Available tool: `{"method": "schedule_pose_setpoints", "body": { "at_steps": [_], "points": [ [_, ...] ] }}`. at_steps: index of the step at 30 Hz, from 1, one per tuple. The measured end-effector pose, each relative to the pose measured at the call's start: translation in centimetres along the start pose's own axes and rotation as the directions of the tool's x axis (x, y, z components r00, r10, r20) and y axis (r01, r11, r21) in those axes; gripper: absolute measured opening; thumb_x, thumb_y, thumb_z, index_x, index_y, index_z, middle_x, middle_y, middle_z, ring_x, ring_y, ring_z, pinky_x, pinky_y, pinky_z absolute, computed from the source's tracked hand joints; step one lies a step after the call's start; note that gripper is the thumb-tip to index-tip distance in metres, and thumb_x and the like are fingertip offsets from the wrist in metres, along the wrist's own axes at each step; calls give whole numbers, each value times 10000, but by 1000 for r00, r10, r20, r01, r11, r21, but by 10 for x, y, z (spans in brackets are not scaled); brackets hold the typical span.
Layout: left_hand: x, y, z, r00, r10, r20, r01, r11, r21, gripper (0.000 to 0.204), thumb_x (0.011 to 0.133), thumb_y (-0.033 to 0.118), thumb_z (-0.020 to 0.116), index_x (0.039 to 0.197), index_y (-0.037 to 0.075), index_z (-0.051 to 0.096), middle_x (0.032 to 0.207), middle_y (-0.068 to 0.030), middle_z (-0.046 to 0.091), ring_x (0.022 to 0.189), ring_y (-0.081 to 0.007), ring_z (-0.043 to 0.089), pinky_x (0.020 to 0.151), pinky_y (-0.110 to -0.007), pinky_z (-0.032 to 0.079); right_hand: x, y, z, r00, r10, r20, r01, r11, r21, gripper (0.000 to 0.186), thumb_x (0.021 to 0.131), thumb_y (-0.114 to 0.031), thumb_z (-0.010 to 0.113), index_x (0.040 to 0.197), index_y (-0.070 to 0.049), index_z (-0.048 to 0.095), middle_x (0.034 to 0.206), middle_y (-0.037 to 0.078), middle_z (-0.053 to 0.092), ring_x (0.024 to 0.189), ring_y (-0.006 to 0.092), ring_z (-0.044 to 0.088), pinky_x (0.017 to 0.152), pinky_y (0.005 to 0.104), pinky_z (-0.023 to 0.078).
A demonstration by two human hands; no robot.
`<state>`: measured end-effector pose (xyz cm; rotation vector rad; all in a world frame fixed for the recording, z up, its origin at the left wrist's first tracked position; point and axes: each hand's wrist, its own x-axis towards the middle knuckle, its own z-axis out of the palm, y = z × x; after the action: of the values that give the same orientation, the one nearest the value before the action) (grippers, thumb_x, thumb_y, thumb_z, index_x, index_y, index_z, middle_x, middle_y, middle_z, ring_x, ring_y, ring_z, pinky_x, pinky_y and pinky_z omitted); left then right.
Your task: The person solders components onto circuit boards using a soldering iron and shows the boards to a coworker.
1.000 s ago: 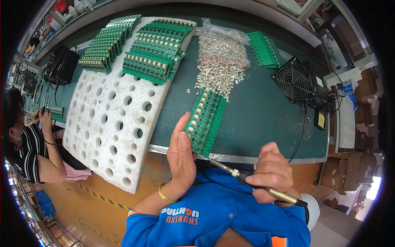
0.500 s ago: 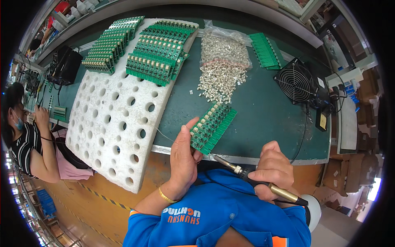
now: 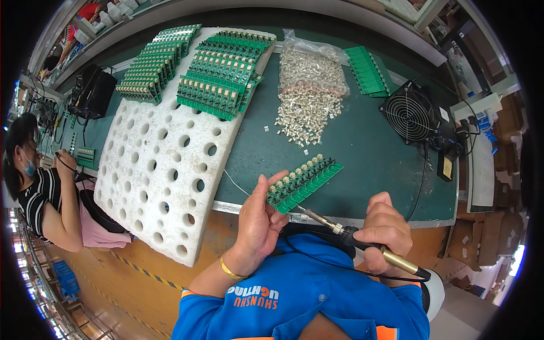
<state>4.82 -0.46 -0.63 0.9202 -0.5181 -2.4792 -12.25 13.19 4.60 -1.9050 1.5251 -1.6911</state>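
My left hand grips the near end of a long green circuit board strip studded with pale components, tilting it up over the table's front edge. My right hand is closed on a soldering iron with a black and brass handle; its metal tip points left at the strip's lower edge near my left fingers. A thin wire runs from my left hand toward the foam sheet.
A white perforated foam sheet carries stacks of green boards. A bag and loose pile of small pale components, more green boards and a black fan sit on the green mat. Another person works at the left.
My left hand has lifted the board strip off the mat and swung it rightward, from near upright to slanting. The soldering iron tip has come close under the strip's edge.
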Motion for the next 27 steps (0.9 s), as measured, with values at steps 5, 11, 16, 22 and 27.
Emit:
{"method": "schedule_pose_setpoints", "body": {
  "at_steps": [5, 11, 16, 22, 27],
  "points": [
    [0, 0, 0, 1000, -21, 18, 22, 999, -38, 507, 1012, 395, 355, 1289, -10, 482, 927, -37, 628, 500, -40, 315, 434, -184, 268, 0, 1, -1, 1000, -1, 7, 1, 1000, 0, 218, 818, -247, 661, 864, -35, 637, 586, 27, 536, 504, 180, 457, 565, 336, 362],
    [-1, 3, 5, 1000, -1, 0, 1, 1000, 3, 510, 1014, 400, 348, 1290, -7, 482, 912, -30, 626, 500, -36, 317, 434, -183, 267, 0, 2, -1, 1000, 7, -5, -7, 1000, 7, 223, 829, -252, 654, 863, -32, 634, 589, 25, 532, 500, 180, 454, 563, 337, 360],
    [-4, 1, 16, 987, 163, -19, -155, 965, 209, 518, 1017, 412, 331, 1314, 10, 464, 880, -5, 611, 512, -28, 318, 447, -182, 268, -1, 8, 3, 1000, -4, -18, 4, 1000, 28, 352, 879, -377, 626, 910, -28, 653, 660, 42, 501, 554, 187, 469, 557, 340, 363],
    [0, -4, 36, 937, 349, 23, -333, 869, 367, 529, 1025, 396, 302, 1365, 5, 407, 788, 22, 537, 559, -27, 344, 477, -188, 270, -1, 16, 26, 996, 46, -76, -52, 996, -79, 202, 751, -169, 755, 896, -56, 669, 744, 56, 482, 590, 179, 481, 506, 291, 396],
    [-1, -8, 43, 871, 467, 153, -467, 690, 552, 529, 1031, 370, 289, 1396, -8, 344, 825, 25, 537, 611, -18, 380, 511, -171, 304, 3, 21, 49, 983, 32, -180, -68, 978, -198, 349, 637, 50, 748, 944, -94, 665, 802, 72, 483, 610, 176, 511, 490, 275, 424]
  ]
}}
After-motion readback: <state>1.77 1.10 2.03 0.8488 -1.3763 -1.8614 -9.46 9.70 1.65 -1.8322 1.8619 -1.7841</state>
